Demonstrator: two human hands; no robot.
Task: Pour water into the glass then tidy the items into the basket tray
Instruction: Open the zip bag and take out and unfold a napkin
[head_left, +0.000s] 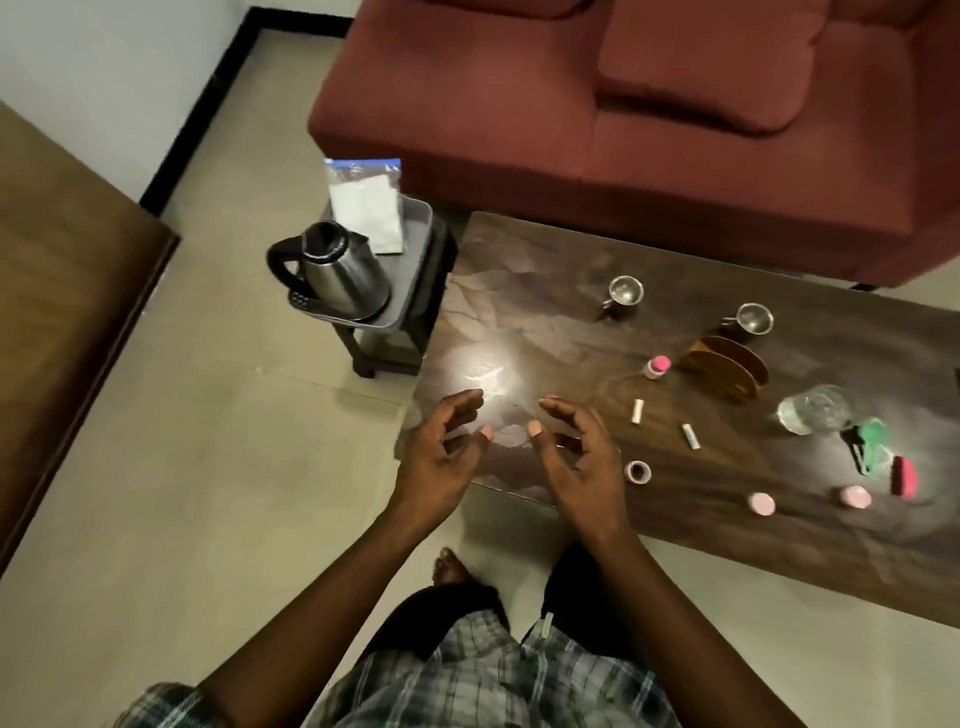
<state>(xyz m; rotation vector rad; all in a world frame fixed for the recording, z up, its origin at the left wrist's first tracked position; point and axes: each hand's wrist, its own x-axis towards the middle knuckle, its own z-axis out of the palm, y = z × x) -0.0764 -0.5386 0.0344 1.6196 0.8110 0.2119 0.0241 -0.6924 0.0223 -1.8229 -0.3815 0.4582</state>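
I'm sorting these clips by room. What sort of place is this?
Most likely a home living room: a red sofa stands behind a low wooden coffee table on a tiled floor, with a kettle on a small side stool.

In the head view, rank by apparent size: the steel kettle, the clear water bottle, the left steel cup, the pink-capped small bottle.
1. steel kettle
2. clear water bottle
3. left steel cup
4. pink-capped small bottle
All four look clearly different in size.
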